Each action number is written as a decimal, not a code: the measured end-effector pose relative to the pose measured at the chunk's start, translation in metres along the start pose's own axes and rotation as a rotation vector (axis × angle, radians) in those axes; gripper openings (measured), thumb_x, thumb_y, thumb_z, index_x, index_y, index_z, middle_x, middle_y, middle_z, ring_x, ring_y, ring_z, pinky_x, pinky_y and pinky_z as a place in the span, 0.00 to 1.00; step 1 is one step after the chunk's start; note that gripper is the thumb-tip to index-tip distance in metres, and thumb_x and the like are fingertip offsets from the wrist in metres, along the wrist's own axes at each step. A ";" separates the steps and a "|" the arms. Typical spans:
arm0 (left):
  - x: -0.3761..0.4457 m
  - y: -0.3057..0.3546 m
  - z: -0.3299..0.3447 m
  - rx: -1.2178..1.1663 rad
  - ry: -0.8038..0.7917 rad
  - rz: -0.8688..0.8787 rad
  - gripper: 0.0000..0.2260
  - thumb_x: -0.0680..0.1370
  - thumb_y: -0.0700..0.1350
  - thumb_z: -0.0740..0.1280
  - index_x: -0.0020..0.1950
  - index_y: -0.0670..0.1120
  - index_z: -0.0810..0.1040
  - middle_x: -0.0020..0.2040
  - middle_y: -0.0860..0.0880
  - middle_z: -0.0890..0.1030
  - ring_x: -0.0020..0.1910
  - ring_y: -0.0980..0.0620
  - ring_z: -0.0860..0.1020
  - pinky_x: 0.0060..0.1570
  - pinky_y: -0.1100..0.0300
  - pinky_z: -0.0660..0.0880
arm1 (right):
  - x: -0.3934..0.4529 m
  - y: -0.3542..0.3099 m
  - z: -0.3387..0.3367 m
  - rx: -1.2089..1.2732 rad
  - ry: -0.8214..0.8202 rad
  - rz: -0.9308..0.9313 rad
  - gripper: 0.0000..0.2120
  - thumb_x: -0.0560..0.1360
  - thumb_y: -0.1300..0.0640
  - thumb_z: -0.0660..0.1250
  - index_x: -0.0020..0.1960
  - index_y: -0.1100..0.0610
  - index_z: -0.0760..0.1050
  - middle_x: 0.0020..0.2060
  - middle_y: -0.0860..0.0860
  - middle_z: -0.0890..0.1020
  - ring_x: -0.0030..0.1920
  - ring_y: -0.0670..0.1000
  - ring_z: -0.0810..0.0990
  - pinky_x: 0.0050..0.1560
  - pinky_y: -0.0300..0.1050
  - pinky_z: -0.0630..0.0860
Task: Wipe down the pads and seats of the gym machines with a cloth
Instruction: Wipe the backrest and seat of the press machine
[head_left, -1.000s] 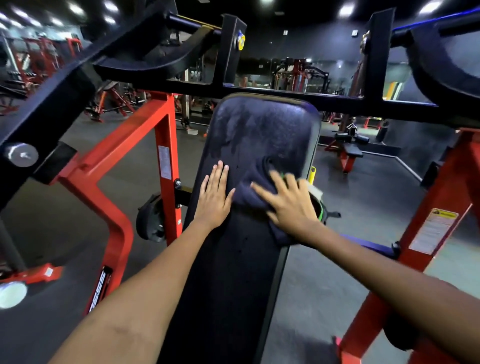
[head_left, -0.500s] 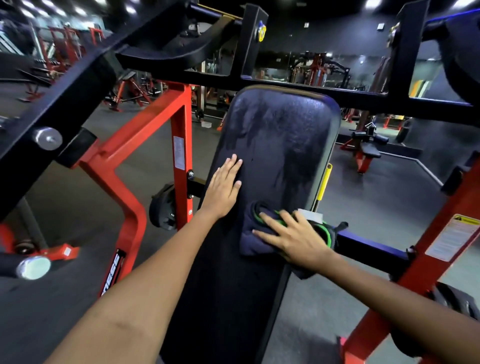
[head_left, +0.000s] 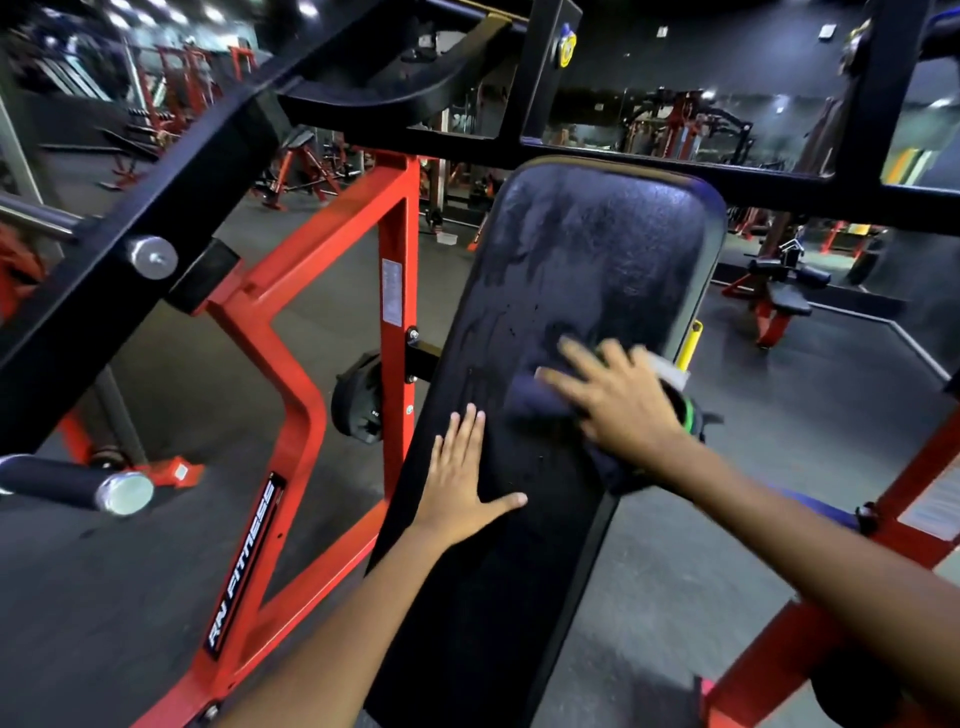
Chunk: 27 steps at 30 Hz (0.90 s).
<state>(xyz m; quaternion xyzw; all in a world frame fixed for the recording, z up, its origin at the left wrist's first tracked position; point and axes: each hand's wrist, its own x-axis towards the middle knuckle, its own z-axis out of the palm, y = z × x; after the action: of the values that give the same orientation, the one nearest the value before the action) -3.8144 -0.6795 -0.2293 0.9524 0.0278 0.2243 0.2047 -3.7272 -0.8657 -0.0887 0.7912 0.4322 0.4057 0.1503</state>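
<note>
Wiping the back pad (head_left: 587, 291) is the step in hand: the right hand (head_left: 618, 405), fingers spread (blurred), presses the dark cloth (head_left: 535, 400) against the pad's right middle; the left hand (head_left: 462, 478) rests flat just below-left. Next, presumably, the lower pad needs passes.

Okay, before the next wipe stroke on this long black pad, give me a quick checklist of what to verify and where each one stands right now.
1. Cloth under the wiping hand: ok. The right hand presses the dark cloth flat on the pad.
2. Pad braced: ok. The left hand lies flat on the pad's left side, fingers straight.
3. Left hand clear of the cloth: ok, they are apart.
4. Upper pad covered: ok, wet streaks show there.
5. Lower pad covered: cannot tell, it looks dark and dull.
6. Cloth staying on the pad: not ok, part of it hangs off the right edge.
</note>
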 end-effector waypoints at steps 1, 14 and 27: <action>0.000 0.003 -0.002 0.013 -0.025 -0.011 0.52 0.68 0.71 0.63 0.73 0.50 0.29 0.74 0.54 0.29 0.72 0.55 0.27 0.72 0.55 0.32 | 0.016 0.014 -0.007 -0.008 0.007 0.134 0.34 0.57 0.50 0.77 0.63 0.46 0.76 0.65 0.56 0.75 0.50 0.61 0.73 0.46 0.53 0.71; 0.004 0.014 -0.011 0.062 -0.236 -0.149 0.56 0.67 0.72 0.64 0.70 0.49 0.24 0.68 0.55 0.20 0.70 0.52 0.25 0.73 0.46 0.35 | 0.041 0.003 -0.003 -0.034 -0.039 0.080 0.33 0.58 0.48 0.76 0.63 0.46 0.76 0.63 0.55 0.76 0.50 0.62 0.75 0.47 0.54 0.73; -0.020 0.021 -0.005 0.033 -0.288 -0.210 0.55 0.69 0.67 0.67 0.69 0.52 0.23 0.69 0.54 0.22 0.70 0.50 0.26 0.73 0.43 0.42 | 0.067 0.016 -0.001 -0.057 -0.038 -0.009 0.33 0.59 0.45 0.76 0.63 0.44 0.76 0.64 0.54 0.76 0.52 0.61 0.76 0.48 0.53 0.72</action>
<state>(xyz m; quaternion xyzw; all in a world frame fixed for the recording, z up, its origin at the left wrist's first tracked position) -3.8352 -0.6997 -0.2246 0.9697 0.1015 0.0623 0.2131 -3.6990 -0.8209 -0.0443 0.7922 0.4210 0.4020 0.1831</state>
